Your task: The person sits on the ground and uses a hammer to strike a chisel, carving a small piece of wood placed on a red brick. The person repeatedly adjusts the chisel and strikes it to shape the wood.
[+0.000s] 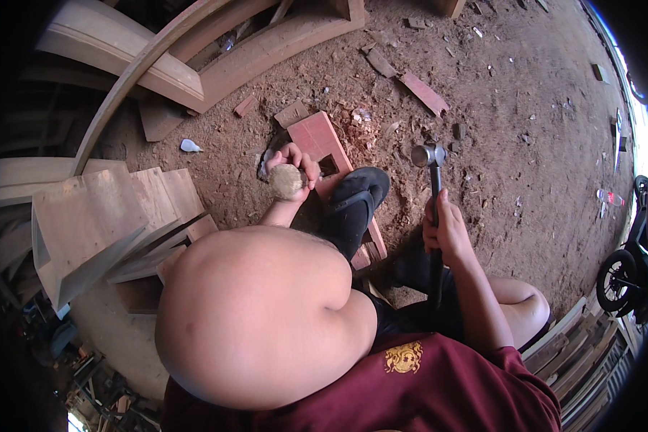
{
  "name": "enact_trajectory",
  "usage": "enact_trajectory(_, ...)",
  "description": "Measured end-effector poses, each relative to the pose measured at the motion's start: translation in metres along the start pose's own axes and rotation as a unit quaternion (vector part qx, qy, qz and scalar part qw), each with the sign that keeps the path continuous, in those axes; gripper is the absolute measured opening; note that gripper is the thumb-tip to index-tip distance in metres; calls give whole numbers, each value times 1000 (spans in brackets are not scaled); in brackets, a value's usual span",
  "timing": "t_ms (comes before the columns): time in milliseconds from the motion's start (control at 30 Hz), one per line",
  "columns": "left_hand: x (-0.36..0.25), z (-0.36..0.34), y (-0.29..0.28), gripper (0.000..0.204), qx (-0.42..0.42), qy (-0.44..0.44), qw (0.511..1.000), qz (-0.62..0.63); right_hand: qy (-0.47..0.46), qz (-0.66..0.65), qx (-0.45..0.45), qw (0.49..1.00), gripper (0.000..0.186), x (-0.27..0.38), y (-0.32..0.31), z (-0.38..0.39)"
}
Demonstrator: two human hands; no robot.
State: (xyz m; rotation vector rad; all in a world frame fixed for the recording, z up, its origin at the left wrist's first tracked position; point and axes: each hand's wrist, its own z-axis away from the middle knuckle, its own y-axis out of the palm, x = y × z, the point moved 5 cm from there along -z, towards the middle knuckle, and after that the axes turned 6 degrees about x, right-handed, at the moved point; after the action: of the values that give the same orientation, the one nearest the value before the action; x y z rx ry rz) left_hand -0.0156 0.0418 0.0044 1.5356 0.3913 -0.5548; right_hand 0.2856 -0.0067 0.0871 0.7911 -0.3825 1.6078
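Observation:
My left hand (294, 163) is closed round a chisel, whose round, worn wooden handle end (286, 181) faces up; its blade is hidden below. Right beside it, a reddish timber (314, 134) lies on the ground with a dark square mortise cut into it. My foot, in a black sock and black sandal (358, 191), rests on that timber. Off to the right, my right hand (446, 229) grips a hammer by its black handle. The hammer's metal head (429, 155) points away from me, raised apart from the timber and the chisel.
Curved and straight wooden frame pieces (122, 54) stand at the far left, with a stack of boards (86, 223) nearer. Chips, offcuts (423, 93) and a small white bottle (190, 145) lie on the dirt floor. Slats (576, 360) and a wheel (618, 282) are at right.

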Motion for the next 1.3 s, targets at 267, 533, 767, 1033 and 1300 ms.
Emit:
enact_trajectory(267,25,4,-5,37,-29,-8,999,-24,-74,76,19,994,49,49,27,29)
enact_trajectory(533,16,11,-14,35,4,-6,996,-88,-281,29,130,950,41,180,104,104)
enact_trajectory(767,25,-5,-5,34,-4,0,993,-116,-238,411,89,876,44,61,106,12)
enact_trajectory(1033,14,-8,2,33,-35,15,989,-145,-335,214,49,916,43,136,135,80)
enact_trajectory(1300,18,-5,12,31,-34,15,988,-151,-273,343,95,894,45,88,142,47)
